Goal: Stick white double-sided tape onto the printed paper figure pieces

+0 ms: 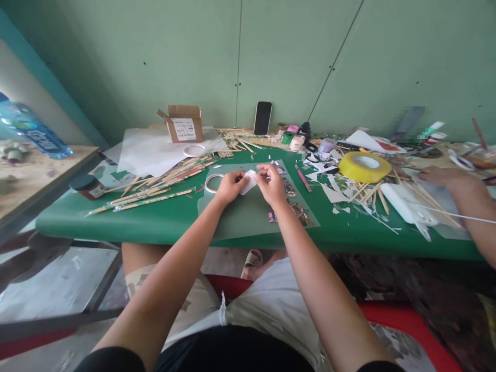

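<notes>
Between my two hands is a small white piece of paper [249, 182], held up over a translucent sheet [236, 222] on the green table. My left hand [232, 187] pinches its left side. The fingers of my right hand [270, 183] close on its right edge. Just left of my left hand lies a roll of white tape [213, 183]. Small printed cutouts [290, 188] rest beside and partly behind my right hand and forearm. Farther right is a pink pen-like tool [303, 178].
Bundled wooden sticks [155, 191] and a dark-lidded jar [87, 187] are at left. A cardboard box [185, 124] and a phone [263, 118] stand at the back. Yellow tape [365, 166], paper scraps and a white glue gun [406, 204] lie right, near another person's arm [470, 201].
</notes>
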A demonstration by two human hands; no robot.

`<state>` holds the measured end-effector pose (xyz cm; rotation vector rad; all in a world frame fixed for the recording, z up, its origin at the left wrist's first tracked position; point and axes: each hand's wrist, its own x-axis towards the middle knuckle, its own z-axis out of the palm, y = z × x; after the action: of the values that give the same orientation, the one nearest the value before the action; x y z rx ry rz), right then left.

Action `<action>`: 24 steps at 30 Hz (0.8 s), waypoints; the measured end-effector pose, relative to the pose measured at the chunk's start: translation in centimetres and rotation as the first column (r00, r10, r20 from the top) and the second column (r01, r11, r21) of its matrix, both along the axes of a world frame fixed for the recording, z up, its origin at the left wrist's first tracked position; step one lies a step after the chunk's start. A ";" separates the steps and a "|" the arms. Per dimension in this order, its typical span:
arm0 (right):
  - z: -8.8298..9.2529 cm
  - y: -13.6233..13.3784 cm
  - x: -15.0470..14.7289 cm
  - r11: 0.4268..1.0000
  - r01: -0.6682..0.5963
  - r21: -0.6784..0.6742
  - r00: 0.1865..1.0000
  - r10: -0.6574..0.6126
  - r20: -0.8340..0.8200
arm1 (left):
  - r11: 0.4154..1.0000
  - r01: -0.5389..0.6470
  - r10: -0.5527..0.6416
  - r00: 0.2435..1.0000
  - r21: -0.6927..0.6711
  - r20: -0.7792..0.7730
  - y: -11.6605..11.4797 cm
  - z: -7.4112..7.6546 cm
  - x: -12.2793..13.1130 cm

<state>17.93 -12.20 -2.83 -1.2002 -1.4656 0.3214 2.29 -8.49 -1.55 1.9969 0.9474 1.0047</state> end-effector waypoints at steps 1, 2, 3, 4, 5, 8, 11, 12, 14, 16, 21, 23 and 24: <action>0.1 -0.1 0.0 1.000 -0.006 -0.016 1.000 0.006 0.007 | 1.000 0.012 -0.012 1.000 0.000 -0.009 -0.1 0.0 0.0; 0.2 -0.1 0.0 0.999 -0.018 -0.035 1.000 0.018 0.016 | 1.000 0.025 -0.025 0.999 -0.001 -0.020 -0.1 0.1 0.0; 0.3 -0.2 0.0 0.998 -0.033 -0.053 0.999 0.034 0.025 | 0.999 0.037 -0.037 0.999 0.000 -0.030 -0.2 0.2 0.0; 0.3 -0.2 0.0 0.997 -0.045 -0.067 0.998 0.047 0.031 | 0.999 0.045 -0.045 0.998 0.000 -0.039 -0.3 0.3 -0.1; 0.4 -0.2 0.0 0.996 -0.053 -0.077 0.998 0.056 0.035 | 0.999 0.051 -0.051 0.998 0.000 -0.045 -0.4 0.3 -0.1; 0.3 -0.2 0.1 0.994 -0.059 -0.089 0.997 0.063 0.040 | 0.999 0.054 -0.054 0.997 -0.004 -0.047 -0.5 0.5 -0.2; 0.3 -0.1 0.1 0.993 -0.064 -0.097 0.997 0.068 0.041 | 0.998 0.053 -0.053 0.998 -0.015 -0.038 -0.5 0.5 -0.2; 0.3 -0.1 0.1 0.993 -0.067 -0.101 0.997 0.071 0.039 | 0.998 0.052 -0.053 0.998 -0.019 -0.035 -0.5 0.5 -0.2; 0.3 0.0 0.1 0.992 -0.070 -0.108 0.997 0.074 0.034 | 0.999 0.049 -0.049 0.998 -0.021 -0.030 -0.5 0.5 -0.2; 0.3 0.0 0.0 0.991 -0.070 -0.111 0.997 0.074 0.027 | 0.999 0.046 -0.047 0.999 -0.020 -0.028 -0.5 0.5 -0.2; 0.4 -0.3 -0.1 0.993 -0.059 -0.105 0.998 0.061 0.018 | 0.998 0.055 -0.055 0.998 -0.017 -0.030 -0.4 0.5 -0.2; 0.4 -0.3 -0.1 0.994 -0.048 -0.099 0.999 0.050 0.019 | 0.998 0.054 -0.055 0.998 -0.014 -0.035 -0.4 0.5 -0.2; 0.4 -0.3 -0.1 0.994 -0.041 -0.097 0.999 0.043 0.020 | 0.998 0.054 -0.054 0.998 -0.012 -0.038 -0.4 0.5 -0.2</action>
<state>17.79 -12.50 -2.44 -1.2545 -1.5108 0.4129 2.13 -8.89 -1.08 2.0280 0.9124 0.9331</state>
